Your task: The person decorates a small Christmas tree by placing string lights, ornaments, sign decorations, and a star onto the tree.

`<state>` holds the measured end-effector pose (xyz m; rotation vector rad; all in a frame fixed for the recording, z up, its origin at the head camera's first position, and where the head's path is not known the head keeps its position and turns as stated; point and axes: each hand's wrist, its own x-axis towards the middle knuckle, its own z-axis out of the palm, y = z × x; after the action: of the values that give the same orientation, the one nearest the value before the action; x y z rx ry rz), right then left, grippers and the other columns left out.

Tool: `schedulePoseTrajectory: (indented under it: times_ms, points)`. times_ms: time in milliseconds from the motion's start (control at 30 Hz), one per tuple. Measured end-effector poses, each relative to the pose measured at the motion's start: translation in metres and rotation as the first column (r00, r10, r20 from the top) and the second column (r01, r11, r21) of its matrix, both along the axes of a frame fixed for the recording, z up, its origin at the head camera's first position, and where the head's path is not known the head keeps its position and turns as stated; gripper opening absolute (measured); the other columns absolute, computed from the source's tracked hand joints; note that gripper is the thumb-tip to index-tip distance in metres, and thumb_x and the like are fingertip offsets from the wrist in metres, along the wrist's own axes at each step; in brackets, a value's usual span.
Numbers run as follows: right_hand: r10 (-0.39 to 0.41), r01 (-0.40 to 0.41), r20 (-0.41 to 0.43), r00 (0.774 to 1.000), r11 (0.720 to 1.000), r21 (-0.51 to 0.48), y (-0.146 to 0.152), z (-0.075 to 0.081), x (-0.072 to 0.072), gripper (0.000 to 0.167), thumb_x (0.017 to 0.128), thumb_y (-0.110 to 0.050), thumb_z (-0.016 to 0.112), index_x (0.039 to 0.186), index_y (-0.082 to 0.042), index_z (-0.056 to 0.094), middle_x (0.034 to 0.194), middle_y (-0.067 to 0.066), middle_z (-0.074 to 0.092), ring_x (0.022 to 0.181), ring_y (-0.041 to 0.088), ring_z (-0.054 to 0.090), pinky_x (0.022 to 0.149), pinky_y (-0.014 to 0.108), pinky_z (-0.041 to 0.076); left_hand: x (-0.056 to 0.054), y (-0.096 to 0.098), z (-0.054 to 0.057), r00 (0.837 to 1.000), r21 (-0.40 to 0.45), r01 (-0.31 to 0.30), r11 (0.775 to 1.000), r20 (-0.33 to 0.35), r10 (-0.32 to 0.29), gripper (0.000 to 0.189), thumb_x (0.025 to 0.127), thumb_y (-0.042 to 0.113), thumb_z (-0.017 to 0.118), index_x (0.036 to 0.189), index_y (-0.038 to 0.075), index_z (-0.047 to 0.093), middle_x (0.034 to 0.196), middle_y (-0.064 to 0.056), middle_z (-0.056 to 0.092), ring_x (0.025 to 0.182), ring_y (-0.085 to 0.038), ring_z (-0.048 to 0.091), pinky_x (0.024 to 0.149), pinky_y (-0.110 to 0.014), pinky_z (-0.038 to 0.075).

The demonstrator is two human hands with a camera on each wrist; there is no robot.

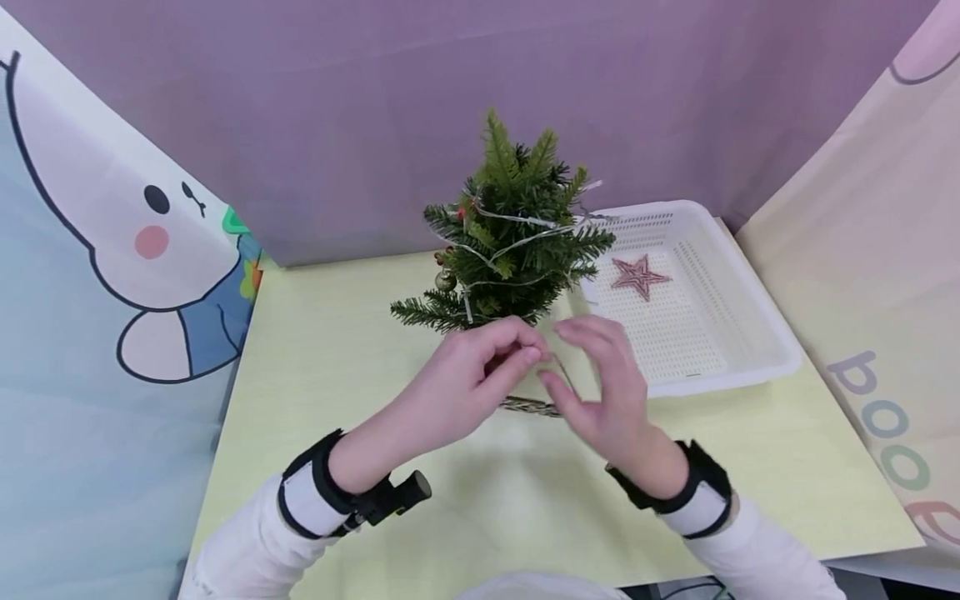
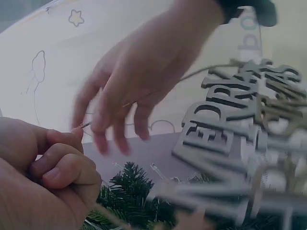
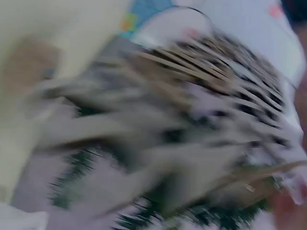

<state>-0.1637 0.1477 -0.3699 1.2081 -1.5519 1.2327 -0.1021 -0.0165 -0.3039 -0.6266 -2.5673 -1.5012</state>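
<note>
A wooden sign with cut-out letters, "MERRY" legible, hangs from a thin cord in the left wrist view. From the head, only the sign's lower edge shows below the hands. My left hand pinches the cord between thumb and forefinger, its other fingers curled in. Beside it, my right hand has thumb and fingers spread apart near the cord; it is blurred in the left wrist view. Just behind the hands stands a small Christmas tree. The sign is large and blurred in the right wrist view.
Clear light strings and a gold bauble hang on the tree. At the right, a white plastic basket holds a red star. A purple curtain closes off the back of the pale yellow table.
</note>
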Motion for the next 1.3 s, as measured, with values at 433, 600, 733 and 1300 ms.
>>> schedulePoseTrajectory:
  times_ms: [433,600,733,1300]
  points:
    - [-0.047,-0.044,0.273,0.961,0.948,0.315,0.05,0.074,-0.033,0.024,0.093,-0.023,0.061,0.088,-0.001,0.07,0.079,0.006,0.07,0.066,0.0,0.056,0.062,0.01,0.044,-0.007,-0.029,0.013,0.986,0.06,-0.144,0.988,-0.072,0.148,0.006,0.093,0.011,0.059,0.095,0.009,0.064,0.069,0.002,0.056,0.051,-0.012,0.045,0.045,-0.024,0.038]
    - [-0.135,0.07,0.16,0.978,0.93,0.36,0.053,0.097,-0.048,0.008,0.086,-0.01,0.068,0.09,-0.003,0.07,0.08,0.005,0.068,0.07,0.004,0.054,0.065,0.011,0.04,-0.014,-0.038,0.023,0.931,0.032,-0.262,0.965,-0.256,0.261,0.005,0.089,0.009,0.064,0.093,0.006,0.065,0.075,0.002,0.061,0.059,-0.007,0.05,0.053,-0.022,0.043]
    - [-0.202,0.14,0.134,0.97,0.917,0.373,0.051,0.111,-0.056,0.011,0.079,0.004,0.072,0.088,0.0,0.069,0.079,0.007,0.068,0.07,0.001,0.052,0.065,0.01,0.038,-0.02,-0.042,0.033,0.873,0.049,-0.309,0.95,-0.381,0.304,0.007,0.089,0.008,0.064,0.092,0.002,0.065,0.078,-0.003,0.063,0.066,-0.007,0.053,0.06,-0.02,0.046]
    - [-0.325,0.191,0.281,0.903,0.89,0.414,0.025,0.119,-0.086,0.011,0.088,-0.013,0.066,0.09,-0.004,0.071,0.071,0.005,0.068,0.058,-0.001,0.048,0.056,0.012,0.038,-0.061,-0.047,0.032,0.819,0.157,-0.426,0.891,-0.35,0.454,0.013,0.094,0.013,0.058,0.094,0.001,0.063,0.071,-0.003,0.061,0.052,-0.008,0.048,0.047,-0.019,0.038]
